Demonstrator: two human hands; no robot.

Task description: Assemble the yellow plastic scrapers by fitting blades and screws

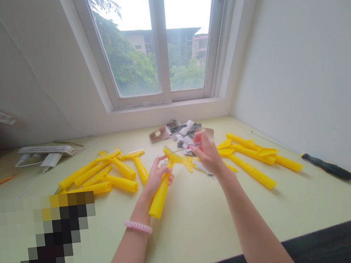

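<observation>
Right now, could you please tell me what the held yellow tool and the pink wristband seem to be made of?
Held yellow tool: probably plastic, smooth and slightly glossy, judging by its even colour and soft highlights.
Pink wristband: perhaps flexible plastic, finish unclear; its ridges look coiled.

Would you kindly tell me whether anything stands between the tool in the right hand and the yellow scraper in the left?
Nothing visible does: the thin tool in the right hand points openly at the head of the yellow scraper, which the left hand grips. Whether the tool's tip touches, I cannot tell.
</observation>
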